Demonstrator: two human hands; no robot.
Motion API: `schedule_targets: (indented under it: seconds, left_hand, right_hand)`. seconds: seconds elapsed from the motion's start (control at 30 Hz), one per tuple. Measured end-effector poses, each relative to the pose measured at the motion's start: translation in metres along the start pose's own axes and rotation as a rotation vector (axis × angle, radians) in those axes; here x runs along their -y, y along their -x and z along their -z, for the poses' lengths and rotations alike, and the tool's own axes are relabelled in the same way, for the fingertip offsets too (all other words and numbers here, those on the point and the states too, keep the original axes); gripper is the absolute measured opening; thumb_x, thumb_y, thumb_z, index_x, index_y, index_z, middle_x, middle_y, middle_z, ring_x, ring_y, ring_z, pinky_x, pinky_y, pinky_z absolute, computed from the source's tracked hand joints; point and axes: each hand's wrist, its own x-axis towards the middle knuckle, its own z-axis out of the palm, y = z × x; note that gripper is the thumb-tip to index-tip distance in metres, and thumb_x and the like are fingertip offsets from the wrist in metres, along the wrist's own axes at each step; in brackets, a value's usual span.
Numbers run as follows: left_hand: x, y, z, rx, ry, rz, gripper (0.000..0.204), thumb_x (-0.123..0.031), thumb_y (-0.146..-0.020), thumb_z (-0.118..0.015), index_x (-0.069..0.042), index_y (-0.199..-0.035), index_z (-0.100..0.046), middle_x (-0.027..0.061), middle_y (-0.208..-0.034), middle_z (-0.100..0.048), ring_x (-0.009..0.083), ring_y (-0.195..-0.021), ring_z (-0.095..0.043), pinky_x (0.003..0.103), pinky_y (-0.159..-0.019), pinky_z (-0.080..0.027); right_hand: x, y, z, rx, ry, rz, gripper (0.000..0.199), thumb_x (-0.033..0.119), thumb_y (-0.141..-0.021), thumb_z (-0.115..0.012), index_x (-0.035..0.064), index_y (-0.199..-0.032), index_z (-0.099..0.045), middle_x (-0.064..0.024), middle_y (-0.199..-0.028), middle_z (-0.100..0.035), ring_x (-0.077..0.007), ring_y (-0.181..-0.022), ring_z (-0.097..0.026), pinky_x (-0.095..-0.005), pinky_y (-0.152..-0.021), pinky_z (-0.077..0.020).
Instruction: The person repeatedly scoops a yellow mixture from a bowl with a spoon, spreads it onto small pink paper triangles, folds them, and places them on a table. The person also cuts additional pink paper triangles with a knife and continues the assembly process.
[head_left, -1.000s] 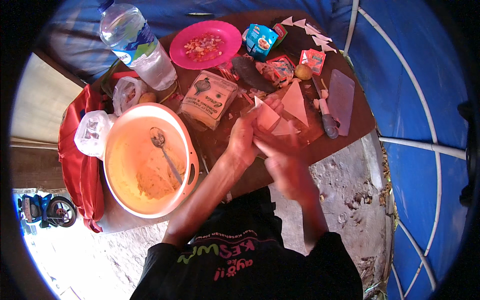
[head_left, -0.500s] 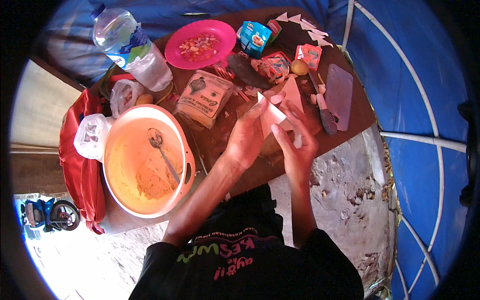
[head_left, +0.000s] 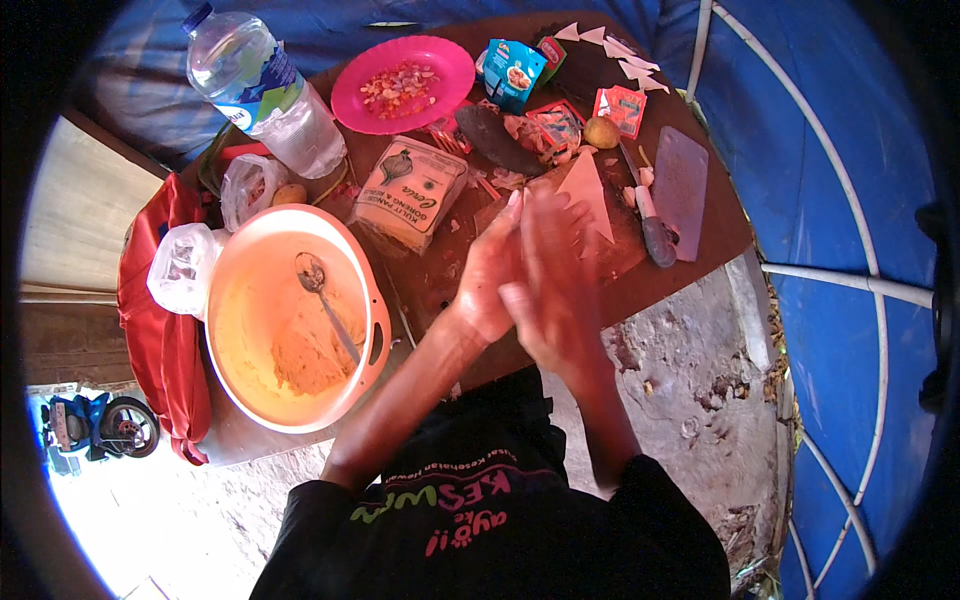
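Note:
My left hand [head_left: 487, 285] is held palm inward over the front of the table, its fingers pointing away from me and partly covered. Flat against it lies my right hand [head_left: 556, 300], fingers stretched and somewhat blurred by motion. The small white folded pastry wrapper seen between them a moment ago is hidden by the hands. Just beyond my right fingers, a pale triangular pastry wrapper [head_left: 588, 190] lies on the table. To the left of my hands sits an opened plastic pack of square pastry wrappers [head_left: 408, 190].
A white basin [head_left: 235, 340] with orange paste and a spoon [head_left: 325, 300] stands left. Behind are a water bottle [head_left: 265, 95], a pink plate [head_left: 345, 90] of chopped pieces and a stone pestle [head_left: 497, 142]. A knife [head_left: 655, 235] and folded white triangles [head_left: 630, 62] lie right.
My right hand has moved left and flattened against my left hand. The folded white wrapper that showed between my fingers is now covered.

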Motion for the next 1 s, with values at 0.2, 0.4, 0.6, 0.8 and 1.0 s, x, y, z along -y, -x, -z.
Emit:
schedule_targets:
  seconds: [0.2, 0.4, 0.6, 0.8, 1.0]
  left_hand:
    - [0.009, -0.002, -0.001, -0.086, -0.200, -0.218, 0.053, -0.030, -0.108, -0.042, -0.003, -0.152, -0.037, 0.0131, -0.157, -0.042, 0.0234, -0.145, -0.040, 0.039, -0.122, -0.029]
    - [0.011, 0.036, -0.052, -0.074, -0.716, -0.360, 0.055, -0.041, -0.109, -0.042, -0.008, -0.152, -0.042, 0.0049, -0.148, -0.045, 0.0197, -0.135, -0.042, 0.041, -0.112, -0.038]
    - [-0.046, 0.147, -0.051, 0.132, -1.306, -0.568, 0.037, -0.025, -0.106, -0.048, 0.003, -0.127, -0.062, 0.0178, -0.128, -0.058, 0.0285, -0.116, -0.059, 0.042, -0.102, -0.046]
    - [-0.133, 0.279, -0.005, -0.832, -1.323, -1.049, 0.053, -0.035, -0.104, -0.041, 0.010, -0.111, -0.068, 0.0195, -0.121, -0.065, 0.0252, -0.114, -0.060, 0.038, -0.105, -0.043]
    - [-0.162, 0.316, 0.062, -1.150, -1.105, -1.122, 0.048, -0.031, -0.103, -0.055, 0.010, -0.125, -0.064, 0.0204, -0.124, -0.067, 0.0207, -0.117, -0.062, 0.035, -0.107, -0.044]
  right_hand:
    - [-0.009, 0.014, 0.013, -0.029, -0.121, -0.094, 0.072, 0.040, -0.103, -0.045, -0.0034, -0.157, -0.024, -0.0204, -0.165, -0.022, -0.0350, -0.154, -0.018, -0.0549, -0.123, -0.0086]
    - [0.001, 0.011, -0.011, -0.280, -0.814, -0.310, 0.066, 0.045, -0.106, -0.034, 0.0001, -0.155, -0.033, -0.0154, -0.160, -0.034, -0.0271, -0.148, -0.031, -0.0416, -0.121, -0.0227]
    - [-0.044, -0.008, -0.007, -0.265, -0.423, -0.369, 0.034, 0.019, -0.094, -0.072, -0.0011, -0.120, -0.066, -0.0129, -0.122, -0.064, -0.0250, -0.116, -0.061, -0.0380, -0.098, -0.0502]
    - [-0.092, -0.014, 0.022, -0.295, 0.289, -0.464, 0.034, 0.014, -0.082, -0.078, 0.0035, -0.113, -0.070, -0.0170, -0.114, -0.066, -0.0357, -0.110, -0.061, -0.0462, -0.099, -0.0464]
    - [-0.115, -0.009, 0.035, -0.149, 0.529, -0.653, 0.032, 0.023, -0.083, -0.074, 0.0047, -0.109, -0.072, -0.0201, -0.104, -0.070, -0.0385, -0.098, -0.067, -0.0484, -0.085, -0.0517]
